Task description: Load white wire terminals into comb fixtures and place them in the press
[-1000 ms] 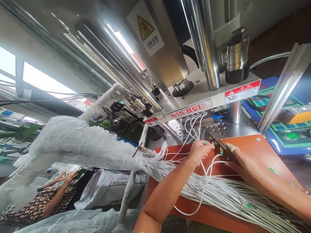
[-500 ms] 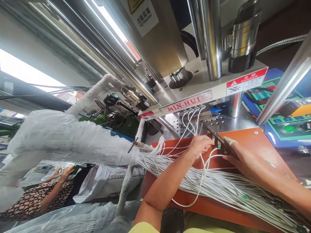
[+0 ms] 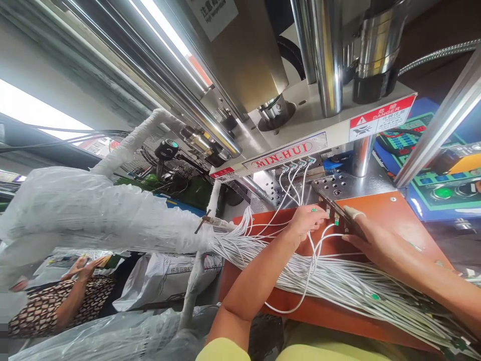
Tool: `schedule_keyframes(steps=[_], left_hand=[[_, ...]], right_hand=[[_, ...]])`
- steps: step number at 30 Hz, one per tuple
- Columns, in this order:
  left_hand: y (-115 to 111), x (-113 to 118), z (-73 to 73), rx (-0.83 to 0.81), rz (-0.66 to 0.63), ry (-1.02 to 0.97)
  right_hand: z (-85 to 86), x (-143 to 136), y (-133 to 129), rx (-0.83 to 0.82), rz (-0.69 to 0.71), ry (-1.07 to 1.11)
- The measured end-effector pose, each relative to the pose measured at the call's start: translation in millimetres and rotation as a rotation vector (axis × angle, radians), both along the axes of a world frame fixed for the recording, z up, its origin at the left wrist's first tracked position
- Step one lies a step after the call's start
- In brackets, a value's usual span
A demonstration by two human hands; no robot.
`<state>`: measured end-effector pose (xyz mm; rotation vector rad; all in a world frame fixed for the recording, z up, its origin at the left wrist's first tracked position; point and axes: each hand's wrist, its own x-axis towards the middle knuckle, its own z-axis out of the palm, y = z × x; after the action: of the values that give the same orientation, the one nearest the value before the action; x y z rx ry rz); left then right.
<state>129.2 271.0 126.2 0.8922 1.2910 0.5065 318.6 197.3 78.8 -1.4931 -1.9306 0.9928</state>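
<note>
My left hand (image 3: pixel 306 219) is closed in a pinch, a small green-tipped connector showing at its fingers, beside a dark metal fixture (image 3: pixel 342 220). The fixture stands tilted on the orange board (image 3: pixel 398 220), and my right hand (image 3: pixel 361 231) grips its right side. A green connector (image 3: pixel 336 221) sits in the fixture, a white cable running from it. Under both forearms a thick bundle of white cables (image 3: pixel 338 283) lies across the board. Several cable ends (image 3: pixel 299 164) rest in the press under the MIN-HUI plate (image 3: pixel 289 154).
The press's metal posts (image 3: pixel 330 65) rise behind my hands. A blue control panel (image 3: pixel 436 200) stands at the right. Plastic-wrapped tubing (image 3: pixel 112 215) fills the left. Beyond it, a person in a patterned top (image 3: pixel 71 306) works with both hands.
The whole view has shifted slightly. My hands keep nearly the same places at the fixture. At the lower left, the other person's hands have moved.
</note>
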Motion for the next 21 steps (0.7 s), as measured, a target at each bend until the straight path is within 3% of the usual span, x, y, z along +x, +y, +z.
schedule_keyframes(steps=[11, 16, 21], left_hand=[[12.2, 3.0, -9.9, -0.072, 0.019, -0.093], [11.0, 2.7, -11.2, 0.013, 0.030, -0.066], [-0.6, -8.2, -4.5, 0.102, -0.139, -0.031]], right_hand=[[9.7, -4.9, 1.1, -0.021, -0.006, -0.041], [11.3, -4.9, -0.1, -0.020, -0.012, -0.072], [0.9, 0.3, -2.7, 0.071, -0.026, -0.067]])
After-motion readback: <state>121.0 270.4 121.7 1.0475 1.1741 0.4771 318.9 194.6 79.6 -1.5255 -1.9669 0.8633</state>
